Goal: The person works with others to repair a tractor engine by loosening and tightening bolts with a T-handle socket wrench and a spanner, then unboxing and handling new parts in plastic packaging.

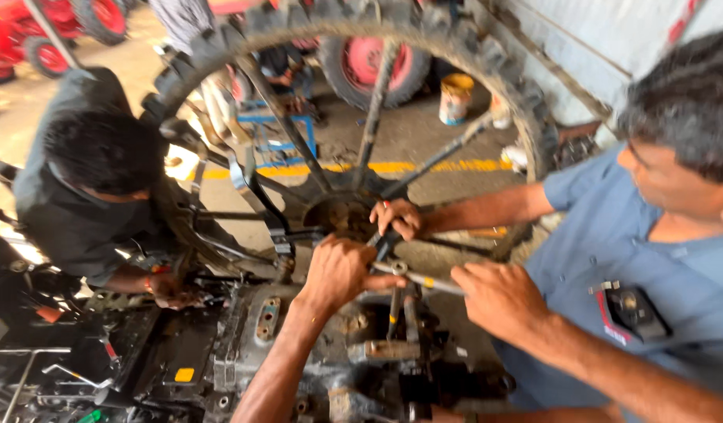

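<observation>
A bare forearm comes up from the bottom edge, and that hand [339, 270] is most likely the wearer's own; which side it belongs to cannot be told for sure, and no second own hand shows. Its fingers are curled tight round one end of a metal rod [416, 278] that lies level across the top of a greasy engine block [314, 345], probably so that the rod cannot turn or slip.

A co-worker in a blue shirt [612, 258] on the right grips the other end of the same rod with one hand [494, 298], sharing the load, and steadies a dark lever [385, 243] just above it with the other hand [396, 217].

A second co-worker in a dark shirt [72, 211] bends in from the left, one hand [169, 291] low beside the block.

Behind them a large lugged tyre [494, 63] on thin spokes stands upright. A yellow bucket [455, 98] sits on the concrete floor [424, 133] further back
</observation>
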